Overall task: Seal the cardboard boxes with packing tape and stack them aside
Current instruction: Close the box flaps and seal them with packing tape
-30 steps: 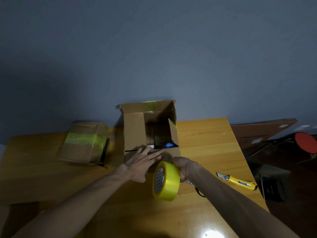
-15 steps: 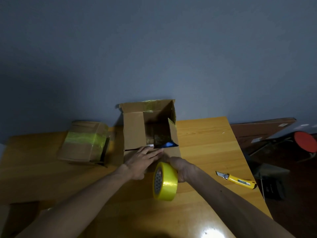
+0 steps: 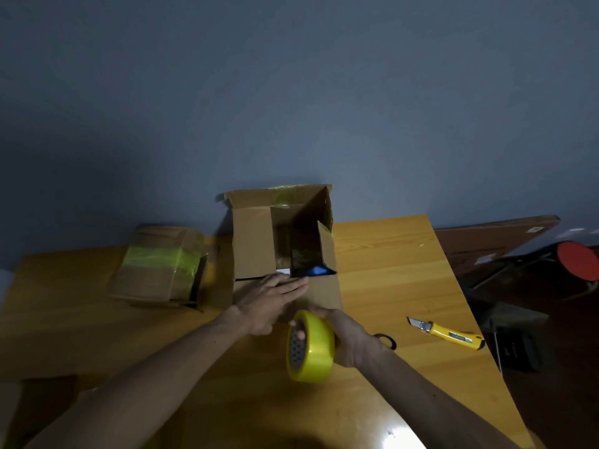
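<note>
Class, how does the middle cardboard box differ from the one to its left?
The middle box stands open with flaps raised; the left box is closed. The left box carries a yellow tape band across it; the middle box shows only tape scraps on its back flap. The left hand rests on the middle box; nothing touches the left box. Both are brown cardboard on the wooden table.

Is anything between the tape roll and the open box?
Only the left hand, flat on the near edge of the open box, just ahead of the tape roll held by the right hand. Nothing else visible.
</note>
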